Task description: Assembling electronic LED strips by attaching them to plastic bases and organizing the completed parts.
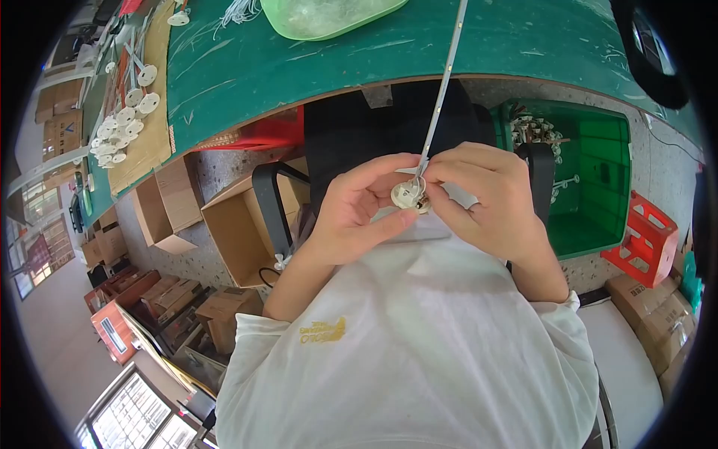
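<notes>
In front of my chest, my left hand point(355, 206) is closed round the edge of a small round white base point(404, 196), thumb below it and fingers above. White wires point(419, 185) loop over the base. From it a thin strip with small yellowish dots point(443, 86), which looks like an LED strip, rises over the bench edge. The fingertips of my right hand point(482, 191) pinch at the lower end of the strip and the wires. Exactly what lies between those fingertips is hidden.
Ahead is a green-topped bench point(523, 45) with a light-green basin point(329, 35). Several similar white discs point(120, 127) lie at the left. A green crate point(594, 217) holding parts and a red stool point(649, 236) stand right. Cardboard boxes point(239, 232) sit left, beside the chair armrest point(262, 179).
</notes>
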A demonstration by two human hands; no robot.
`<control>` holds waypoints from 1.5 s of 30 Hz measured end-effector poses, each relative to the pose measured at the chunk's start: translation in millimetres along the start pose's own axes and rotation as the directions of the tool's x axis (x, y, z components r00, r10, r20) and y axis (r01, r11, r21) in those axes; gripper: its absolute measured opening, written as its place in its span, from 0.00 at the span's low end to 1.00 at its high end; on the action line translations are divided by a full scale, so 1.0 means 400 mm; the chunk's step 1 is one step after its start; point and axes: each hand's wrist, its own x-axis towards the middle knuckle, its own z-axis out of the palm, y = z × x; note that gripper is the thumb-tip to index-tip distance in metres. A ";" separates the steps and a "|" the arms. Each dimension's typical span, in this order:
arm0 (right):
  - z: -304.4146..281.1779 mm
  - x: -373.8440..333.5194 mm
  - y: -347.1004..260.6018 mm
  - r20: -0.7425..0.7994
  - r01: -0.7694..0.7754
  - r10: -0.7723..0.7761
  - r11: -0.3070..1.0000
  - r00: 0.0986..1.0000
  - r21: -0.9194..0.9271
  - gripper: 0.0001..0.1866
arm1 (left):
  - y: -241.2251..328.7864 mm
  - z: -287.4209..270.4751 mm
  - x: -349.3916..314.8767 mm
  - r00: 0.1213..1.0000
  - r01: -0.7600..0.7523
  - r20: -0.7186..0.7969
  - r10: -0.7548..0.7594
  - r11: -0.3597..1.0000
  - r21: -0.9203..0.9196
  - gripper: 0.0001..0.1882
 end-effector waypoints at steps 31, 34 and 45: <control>-0.027 -0.011 -0.005 0.147 -0.300 0.266 0.894 0.953 0.331 0.07 | -0.006 0.005 0.010 0.996 -0.009 0.086 0.023 0.987 -0.160 0.29; -0.029 -0.012 -0.004 0.137 -0.232 0.197 0.919 0.971 0.319 0.08 | -0.001 0.009 0.009 0.995 -0.009 0.093 0.028 0.981 -0.194 0.29; -0.027 -0.026 0.018 0.293 -0.433 0.321 0.718 0.901 0.545 0.08 | -0.008 -0.001 0.002 0.994 0.006 0.110 0.018 0.977 -0.213 0.30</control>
